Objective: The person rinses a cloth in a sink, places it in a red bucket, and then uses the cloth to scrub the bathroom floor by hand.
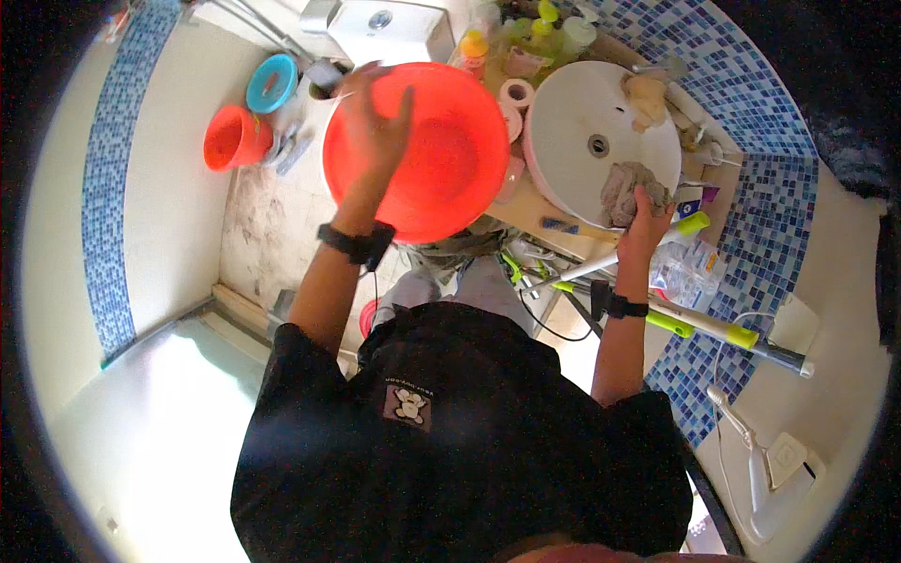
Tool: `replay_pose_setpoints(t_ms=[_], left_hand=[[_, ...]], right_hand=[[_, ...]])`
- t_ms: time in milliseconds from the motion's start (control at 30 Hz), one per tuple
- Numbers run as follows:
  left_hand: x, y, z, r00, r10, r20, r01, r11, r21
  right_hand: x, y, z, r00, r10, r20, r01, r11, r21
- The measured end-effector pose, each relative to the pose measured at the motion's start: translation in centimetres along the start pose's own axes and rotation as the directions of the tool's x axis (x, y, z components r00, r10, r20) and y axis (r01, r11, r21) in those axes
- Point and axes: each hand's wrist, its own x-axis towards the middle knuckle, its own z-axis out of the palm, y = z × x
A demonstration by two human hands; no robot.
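Observation:
My left hand point(375, 122), slightly blurred, is over the left part of a large red plastic basin point(446, 159), fingers apart with nothing visible in them. The basin stands at the left of the white round sink point(563, 131). My right hand point(643, 220) grips a crumpled greyish cloth point(624, 192) at the sink's near right edge. A tan cloth point(646, 98) lies at the sink's back rim near the tap point(662, 70).
Pump bottles point(544, 42) and paper rolls point(516, 94) sit beside the sink. A red bucket point(235, 141) and a blue basin point(272, 84) are at left. Long green-and-white poles point(676, 314) lean below my right arm. The toilet cistern point(380, 28) is at the back.

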Motion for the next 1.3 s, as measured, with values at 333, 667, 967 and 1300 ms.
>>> replay_pose_setpoints(t_ms=[333, 667, 967, 1300], left_hand=[[-16.0, -10.3, -10.9, 0.152, -0.385, 0.911, 0.918, -0.286, -0.274], [-21.8, -6.6, -15.1, 0.400, -0.447, 0.800, 0.886, -0.034, -0.462], [-26.1, -7.9, -20.9, 0.428, -0.470, 0.772, 0.894, 0.097, -0.437], [-22.2, -6.2, -25.3, 0.487, -0.563, 0.668, 0.848, 0.121, -0.516]], right_hand=[[-15.5, -2.6, 14.9, 0.411, -0.458, 0.789, 0.816, 0.571, -0.094], [-23.1, 6.3, 14.3, 0.258, 0.201, 0.945, 0.965, -0.095, -0.244], [-29.7, 9.7, 12.5, 0.307, 0.104, 0.946, 0.944, 0.095, -0.317], [-33.7, 4.6, 10.0, 0.582, -0.355, 0.732, 0.755, 0.571, -0.323]])
